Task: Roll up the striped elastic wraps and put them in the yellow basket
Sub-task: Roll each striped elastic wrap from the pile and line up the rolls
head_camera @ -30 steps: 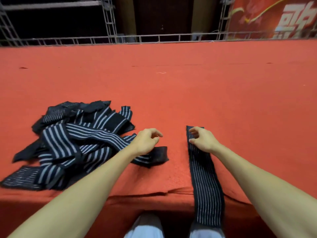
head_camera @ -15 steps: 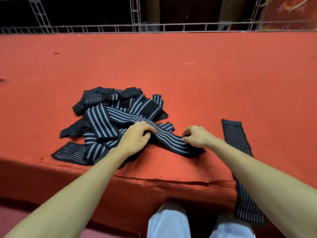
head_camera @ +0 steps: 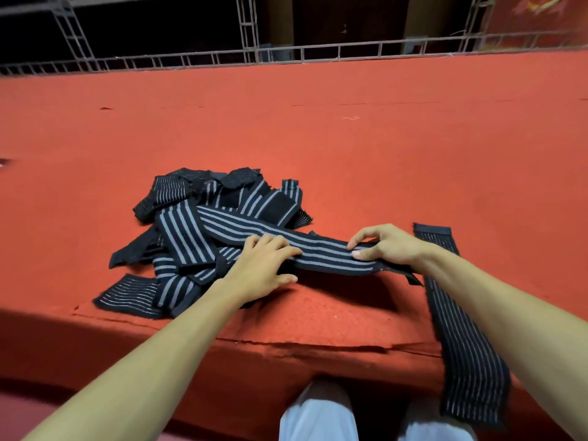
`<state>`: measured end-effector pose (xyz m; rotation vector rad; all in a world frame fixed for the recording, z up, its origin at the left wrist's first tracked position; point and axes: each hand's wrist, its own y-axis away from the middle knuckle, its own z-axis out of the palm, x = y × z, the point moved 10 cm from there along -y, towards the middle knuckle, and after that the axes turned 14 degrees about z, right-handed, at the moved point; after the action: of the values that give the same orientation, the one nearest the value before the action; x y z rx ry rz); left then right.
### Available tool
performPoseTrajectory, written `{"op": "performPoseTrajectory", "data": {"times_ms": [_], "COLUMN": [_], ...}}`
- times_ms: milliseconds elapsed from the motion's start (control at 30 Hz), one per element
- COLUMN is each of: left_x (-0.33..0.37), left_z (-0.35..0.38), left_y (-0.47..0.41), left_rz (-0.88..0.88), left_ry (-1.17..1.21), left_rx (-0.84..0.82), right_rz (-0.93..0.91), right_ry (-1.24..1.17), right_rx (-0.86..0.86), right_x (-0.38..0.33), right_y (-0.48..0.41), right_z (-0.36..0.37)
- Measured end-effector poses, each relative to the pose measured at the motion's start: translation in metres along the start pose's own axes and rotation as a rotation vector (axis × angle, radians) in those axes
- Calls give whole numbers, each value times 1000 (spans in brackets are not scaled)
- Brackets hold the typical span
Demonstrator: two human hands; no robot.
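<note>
A tangled pile of black elastic wraps with grey stripes (head_camera: 203,237) lies on the red carpeted platform (head_camera: 350,148). One wrap (head_camera: 321,249) is stretched out of the pile toward the right. My right hand (head_camera: 386,245) pinches its right end between thumb and fingers. My left hand (head_camera: 262,265) rests flat on the same wrap nearer the pile, fingers spread. Another wrap (head_camera: 458,326) lies straight at the right and hangs over the platform's front edge. No yellow basket is in view.
The platform's front edge (head_camera: 318,345) runs just before my legs in white trousers (head_camera: 318,415). A metal truss railing (head_camera: 286,55) lines the far edge, with dark space behind it.
Both hands left the straight wrap at the right and went to the pile. My right hand took the end of one wrap and drew it rightward; my left hand now lies flat on it.
</note>
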<state>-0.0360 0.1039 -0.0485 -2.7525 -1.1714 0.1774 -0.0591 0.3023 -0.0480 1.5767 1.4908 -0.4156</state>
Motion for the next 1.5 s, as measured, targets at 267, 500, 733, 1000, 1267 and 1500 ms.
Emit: {"op": "performPoseTrajectory", "data": {"times_ms": [267, 500, 733, 1000, 1267, 1500], "left_x": [55, 120, 136, 125, 78, 82], "left_z": [-15, -30, -24, 28, -16, -34], "left_y": [-35, -85, -94, -55, -71, -68], "left_rz": [17, 31, -19, 1, -187, -364], "left_ry": [140, 440, 798, 543, 900, 1367], "left_rx": [96, 156, 194, -93, 153, 93], "right_rz": [10, 25, 52, 27, 88, 26], "right_ry": [-374, -955, -1008, -1054, -418, -252], "right_rx": [-9, 202, 251, 180, 528, 757], "right_x": [31, 80, 88, 80, 64, 41], "right_y": [67, 109, 116, 82, 65, 70], "right_z": [-78, -146, -155, -133, -160, -184]}}
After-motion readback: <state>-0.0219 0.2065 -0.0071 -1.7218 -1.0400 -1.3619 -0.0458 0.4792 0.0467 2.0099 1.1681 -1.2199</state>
